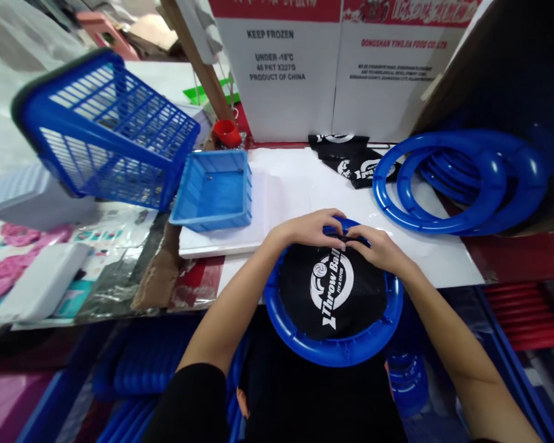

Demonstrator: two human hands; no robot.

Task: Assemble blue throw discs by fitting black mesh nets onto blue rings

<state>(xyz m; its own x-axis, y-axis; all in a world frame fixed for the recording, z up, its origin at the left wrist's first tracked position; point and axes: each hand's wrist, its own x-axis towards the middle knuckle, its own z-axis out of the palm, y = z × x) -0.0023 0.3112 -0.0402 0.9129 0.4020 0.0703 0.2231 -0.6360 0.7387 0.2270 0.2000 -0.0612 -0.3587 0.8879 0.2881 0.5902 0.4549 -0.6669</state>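
Note:
A round blue plastic ring [332, 352] with a black mesh net [335, 295] printed "Throw Ball" in white sits at the near edge of the white table sheet [300, 184]. My left hand [309, 229] and my right hand [373, 246] both pinch the far rim of the ring where the net's edge meets it. Fingers of both hands are curled and pressed on the net and rim.
A pile of bare blue rings [461, 178] lies at the right, with black printed nets [351, 161] behind. A small blue tray [215, 191] and a tilted blue basket [106, 132] stand left. White cartons [332, 67] rise at the back. More blue rings [138, 363] lie below.

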